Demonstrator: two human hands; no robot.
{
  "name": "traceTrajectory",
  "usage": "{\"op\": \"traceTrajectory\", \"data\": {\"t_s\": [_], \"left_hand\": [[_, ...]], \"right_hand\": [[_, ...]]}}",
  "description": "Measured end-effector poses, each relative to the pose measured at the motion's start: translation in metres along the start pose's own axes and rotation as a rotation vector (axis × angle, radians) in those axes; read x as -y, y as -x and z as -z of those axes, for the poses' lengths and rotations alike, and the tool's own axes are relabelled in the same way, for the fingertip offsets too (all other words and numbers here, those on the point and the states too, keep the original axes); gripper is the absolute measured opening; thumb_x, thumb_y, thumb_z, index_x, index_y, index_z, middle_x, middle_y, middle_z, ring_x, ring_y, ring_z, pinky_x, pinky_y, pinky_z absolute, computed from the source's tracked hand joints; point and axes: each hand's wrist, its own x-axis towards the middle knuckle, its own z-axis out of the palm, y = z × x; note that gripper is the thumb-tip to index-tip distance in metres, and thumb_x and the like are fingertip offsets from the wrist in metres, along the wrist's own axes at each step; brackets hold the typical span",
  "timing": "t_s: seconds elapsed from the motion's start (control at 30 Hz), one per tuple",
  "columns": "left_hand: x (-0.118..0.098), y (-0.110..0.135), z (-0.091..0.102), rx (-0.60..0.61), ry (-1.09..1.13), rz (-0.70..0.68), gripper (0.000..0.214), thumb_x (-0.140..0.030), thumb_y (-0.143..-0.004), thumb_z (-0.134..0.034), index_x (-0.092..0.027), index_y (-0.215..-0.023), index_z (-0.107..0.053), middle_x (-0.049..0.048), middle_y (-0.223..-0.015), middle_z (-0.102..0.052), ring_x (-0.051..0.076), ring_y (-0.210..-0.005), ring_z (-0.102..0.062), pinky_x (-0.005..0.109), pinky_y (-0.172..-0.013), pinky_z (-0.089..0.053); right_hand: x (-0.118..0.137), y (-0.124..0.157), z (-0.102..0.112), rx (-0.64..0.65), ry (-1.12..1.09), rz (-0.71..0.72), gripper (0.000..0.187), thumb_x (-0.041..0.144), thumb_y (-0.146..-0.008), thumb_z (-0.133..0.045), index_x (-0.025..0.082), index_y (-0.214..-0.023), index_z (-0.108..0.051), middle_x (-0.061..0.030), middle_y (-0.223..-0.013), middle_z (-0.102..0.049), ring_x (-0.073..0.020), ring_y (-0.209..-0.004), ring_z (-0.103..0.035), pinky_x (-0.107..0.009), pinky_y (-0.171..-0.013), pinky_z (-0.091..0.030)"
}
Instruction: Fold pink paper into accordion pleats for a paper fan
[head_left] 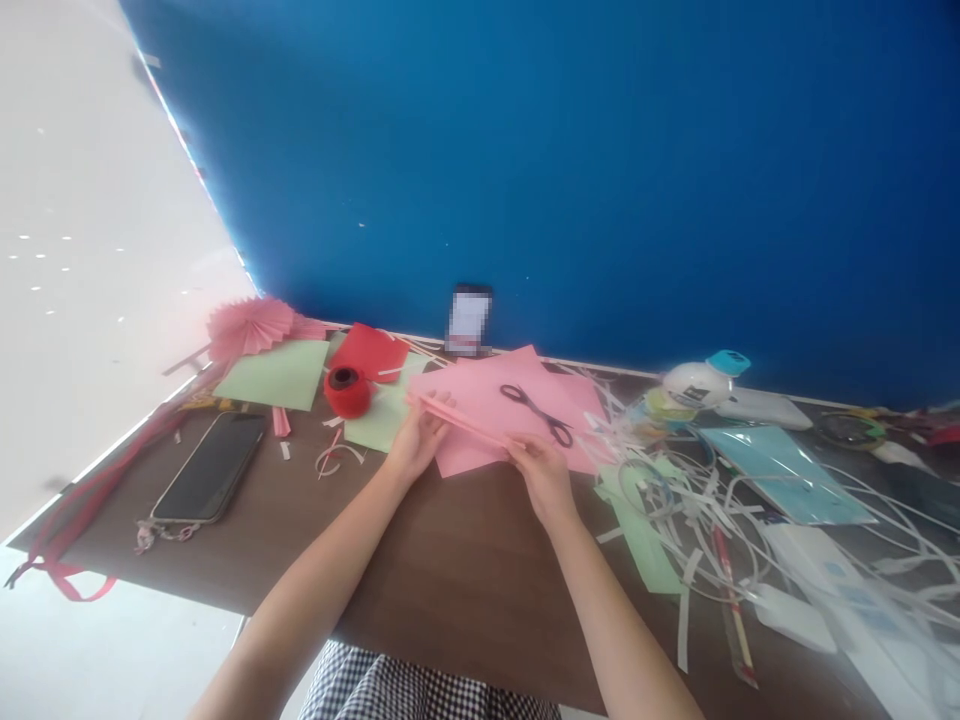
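Between my two hands stretches a narrow folded strip of pink paper (469,424), held just above the table. My left hand (420,438) pinches its left end, and my right hand (541,472) grips the right end with fingers closed. Behind and under the strip lie overlapping pink paper sheets (480,380). Dark-handled scissors (537,413) rest on those sheets, just beyond my right hand. A pale green sheet (375,425) lies left of my left hand, with a red spool of thread (347,392) beside it.
A smartphone (210,468) lies at left; another phone (469,320) leans against the blue wall. A pleated pink paper fan (251,325) sits at the back left. White cables (697,500), a glue bottle (701,385) and a light-blue packet (787,475) crowd the right side of the table (450,590).
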Motion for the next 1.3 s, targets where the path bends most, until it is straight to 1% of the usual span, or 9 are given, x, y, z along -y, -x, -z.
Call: {"op": "traceTrajectory", "data": {"t_s": [0.17,0.3,0.43,0.7,0.83,0.93,1.1,1.23,1.3], "left_hand": [[-0.004,0.002,-0.001,-0.048,-0.013,-0.077,0.018,-0.020,-0.078,-0.053,-0.015,-0.096,-0.054,0.0119,-0.123,-0.052,0.021,-0.113,-0.050,0.034,-0.097,-0.038],[-0.003,0.007,-0.005,-0.015,-0.010,-0.098,0.034,-0.003,-0.071,-0.053,-0.017,-0.102,-0.051,0.0106,-0.122,-0.053,0.021,-0.113,-0.049,0.034,-0.097,-0.038],[-0.002,0.007,-0.005,-0.043,-0.034,-0.173,0.032,-0.008,-0.070,-0.062,-0.016,-0.100,-0.052,0.0103,-0.116,-0.058,0.021,-0.107,-0.054,0.035,-0.095,-0.040],[-0.005,0.002,0.001,-0.078,-0.058,-0.160,0.019,-0.021,-0.070,-0.067,-0.010,-0.085,-0.061,0.0106,-0.092,-0.067,0.022,-0.097,-0.060,0.040,-0.096,-0.039],[-0.005,0.001,0.003,-0.112,-0.050,-0.143,0.023,-0.019,-0.072,-0.064,-0.013,-0.094,-0.061,0.0094,-0.091,-0.067,0.021,-0.096,-0.061,0.040,-0.096,-0.039],[-0.006,0.001,0.004,-0.124,-0.044,-0.128,0.017,-0.019,-0.073,-0.063,-0.012,-0.089,-0.061,0.0102,-0.093,-0.067,0.020,-0.096,-0.061,0.039,-0.095,-0.039],[-0.007,0.002,0.003,-0.088,-0.042,-0.166,0.023,-0.022,-0.073,-0.063,-0.012,-0.095,-0.060,0.0110,-0.102,-0.064,0.020,-0.098,-0.060,0.035,-0.094,-0.041],[-0.001,0.001,0.003,-0.018,-0.222,-0.209,0.032,-0.023,-0.073,-0.062,-0.013,-0.102,-0.056,0.0127,-0.108,-0.059,0.022,-0.100,-0.058,0.038,-0.091,-0.042],[0.005,0.000,0.007,-0.005,-0.442,-0.333,0.032,-0.021,-0.073,-0.059,-0.015,-0.104,-0.054,0.0107,-0.104,-0.059,0.021,-0.097,-0.058,0.039,-0.087,-0.044]], "right_hand": [[0.008,0.001,0.002,-0.026,0.157,0.101,0.022,0.034,-0.060,-0.070,0.018,-0.075,-0.068,-0.0042,-0.077,-0.067,-0.0190,-0.075,-0.062,-0.036,-0.071,-0.050],[0.008,0.002,0.001,-0.032,0.211,0.155,0.020,0.035,-0.062,-0.069,0.018,-0.073,-0.068,-0.0043,-0.078,-0.068,-0.0201,-0.079,-0.062,-0.037,-0.075,-0.049],[0.008,0.001,0.002,0.002,0.195,0.140,0.020,0.033,-0.061,-0.070,0.018,-0.073,-0.067,-0.0034,-0.076,-0.067,-0.0193,-0.077,-0.062,-0.037,-0.076,-0.049],[0.003,-0.006,0.008,0.015,-0.079,0.018,0.024,0.033,-0.058,-0.073,0.018,-0.075,-0.066,-0.0010,-0.074,-0.064,-0.0164,-0.069,-0.063,-0.036,-0.072,-0.053],[0.003,-0.008,0.008,0.027,-0.136,0.008,0.021,0.031,-0.060,-0.073,0.019,-0.075,-0.066,-0.0007,-0.076,-0.065,-0.0155,-0.071,-0.063,-0.035,-0.075,-0.053],[0.003,-0.007,0.008,0.022,-0.142,0.032,0.020,0.030,-0.060,-0.073,0.019,-0.075,-0.067,-0.0006,-0.077,-0.065,-0.0155,-0.072,-0.063,-0.035,-0.076,-0.052],[0.004,-0.002,0.003,-0.063,0.003,0.131,0.021,0.032,-0.062,-0.071,0.017,-0.076,-0.067,-0.0020,-0.072,-0.065,-0.0171,-0.069,-0.064,-0.039,-0.076,-0.052],[0.011,-0.001,-0.009,-0.172,0.060,0.202,0.022,0.033,-0.065,-0.069,0.016,-0.079,-0.066,-0.0032,-0.073,-0.066,-0.0178,-0.071,-0.064,-0.038,-0.076,-0.051],[0.017,-0.004,-0.019,-0.177,0.094,0.229,0.022,0.034,-0.065,-0.068,0.016,-0.078,-0.066,-0.0037,-0.073,-0.067,-0.0182,-0.071,-0.064,-0.038,-0.075,-0.051]]}}
